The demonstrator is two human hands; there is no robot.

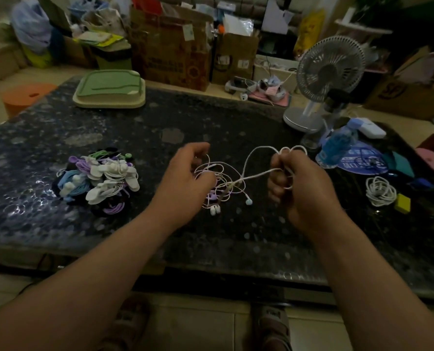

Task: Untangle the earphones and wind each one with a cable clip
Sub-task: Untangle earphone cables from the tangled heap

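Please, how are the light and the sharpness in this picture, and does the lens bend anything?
Head view: dim light overall, with small glints on the dark table; the white tangled earphones stand out between the left hand and the right hand, which both grip them; the far clutter is soft; the wide lens curves the table's edges.

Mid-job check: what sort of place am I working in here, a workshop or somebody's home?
Probably a cluttered home room, not a workshop: a dark table, a desk fan, cardboard boxes and bags stacked behind it, and a pile of wound earphones suggesting piecework.
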